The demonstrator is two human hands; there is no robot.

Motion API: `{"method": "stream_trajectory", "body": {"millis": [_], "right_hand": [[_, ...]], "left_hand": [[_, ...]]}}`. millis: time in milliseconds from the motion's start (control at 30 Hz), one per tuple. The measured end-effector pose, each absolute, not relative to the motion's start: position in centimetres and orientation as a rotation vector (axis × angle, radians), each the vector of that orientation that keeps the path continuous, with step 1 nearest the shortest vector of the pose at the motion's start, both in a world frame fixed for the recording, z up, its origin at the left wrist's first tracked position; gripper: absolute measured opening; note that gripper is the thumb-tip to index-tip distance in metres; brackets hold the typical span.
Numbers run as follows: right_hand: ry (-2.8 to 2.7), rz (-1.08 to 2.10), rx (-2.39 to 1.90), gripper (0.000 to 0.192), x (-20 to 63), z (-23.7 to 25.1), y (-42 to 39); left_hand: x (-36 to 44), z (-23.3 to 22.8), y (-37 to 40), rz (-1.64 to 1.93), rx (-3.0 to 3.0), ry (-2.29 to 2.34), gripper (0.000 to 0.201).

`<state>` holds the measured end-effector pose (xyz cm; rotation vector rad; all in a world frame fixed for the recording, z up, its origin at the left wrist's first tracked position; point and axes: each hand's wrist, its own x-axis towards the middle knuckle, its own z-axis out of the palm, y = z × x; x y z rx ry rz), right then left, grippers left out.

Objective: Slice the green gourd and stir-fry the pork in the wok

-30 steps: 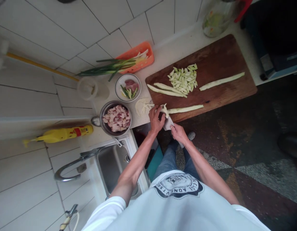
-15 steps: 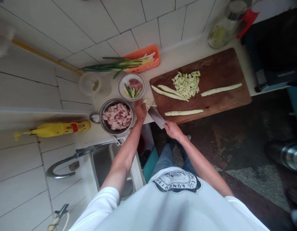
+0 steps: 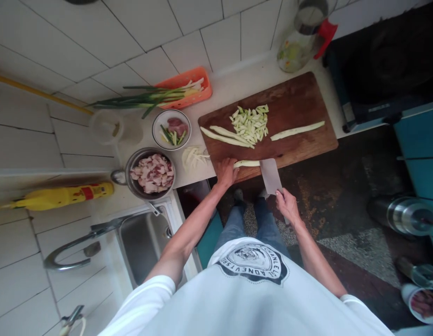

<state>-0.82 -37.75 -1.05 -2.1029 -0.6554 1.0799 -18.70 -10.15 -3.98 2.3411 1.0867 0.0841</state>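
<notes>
Our left hand (image 3: pixel 226 171) presses down on the near end of a pale green vegetable strip (image 3: pixel 247 164), fingers curled over it to pin it against the cutting board (image 3: pixel 300 105). Our right hand (image 3: pixel 288 205) is closed around the handle of a cleaver (image 3: pixel 271 175), whose broad blade meets the strip's other end, just beside the pinning fingers. We judge the strip is held this way so it cannot roll under the blade.

The strip lies along the board's near edge, close to where the counter (image 3: pixel 233 91) drops off to the floor, so there is little room on our side; the blade itself hangs partly past that edge. Further in, toward the board's middle, sit a heap of cut pieces (image 3: pixel 249 122) with two whole strips (image 3: pixel 225 136) beside it, and one more long strip (image 3: pixel 296 130) toward the right end. The far right corner of the board is bare wood.

Left of the board, a small pile of trimmings (image 3: pixel 194 157) lies on the counter, then a metal pot of chopped meat (image 3: pixel 151 173) near the sink (image 3: pixel 142 240), a small plate (image 3: pixel 171 129) with meat and greens, and an orange tray (image 3: pixel 188 86) with spring onions against the tiled wall. A glass jar (image 3: pixel 300 39) stands at the back right corner.
</notes>
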Motion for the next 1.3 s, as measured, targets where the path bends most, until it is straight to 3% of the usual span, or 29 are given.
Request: {"method": "stream_trajectory", "body": {"millis": [133, 333, 567, 967, 1300], "right_hand": [[-0.325, 1.228, -1.891, 0.044, 0.0, -1.9, -40.3], [-0.203, 1.462, -1.648, 0.049, 0.0, -3.7, -40.5], [-0.06, 1.354, -1.528, 0.046, 2.7, -5.0, -36.8], [-0.106, 1.11, -1.656, 0.044, 16.4, -5.9, -37.3], [-0.07, 1.114, -1.657, 0.042, 18.5, -4.6, -36.2]], "left_hand": [[-17.2, -3.9, -9.5, 0.072, 2.184, 1.065, 0.014], [-15.0, -3.5, -9.5, 0.053, 1.617, 1.09, 0.021], [-10.4, -3.8, -10.3, 0.06, 1.255, 1.116, 0.021], [7.7, -5.0, -13.5, 0.244, 1.743, 1.194, 0.011], [5.3, -3.3, -13.3, 0.253, 2.04, 1.304, 0.011]]}}
